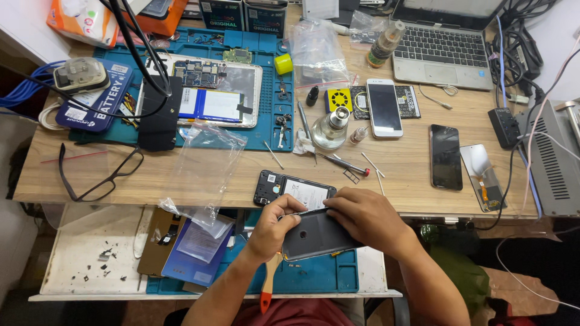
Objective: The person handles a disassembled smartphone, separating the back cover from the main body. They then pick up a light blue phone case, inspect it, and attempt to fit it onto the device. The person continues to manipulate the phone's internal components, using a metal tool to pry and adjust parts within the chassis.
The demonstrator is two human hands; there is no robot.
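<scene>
Wooden workbench (411, 163) under even, bright light.
Below the front edge, a pulled-out white shelf (78, 265); at far left, a white wall corner (24, 30); dark floor at right.

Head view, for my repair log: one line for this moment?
left hand: grips phone back cover | right hand: presses cover | opened phone: on table

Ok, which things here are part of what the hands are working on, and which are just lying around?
In hand: dark grey phone back cover, held by left hand and right hand; opened black phone.

Lying about: white smartphone, black-framed glasses, silver laptop, clear plastic bag.
</scene>
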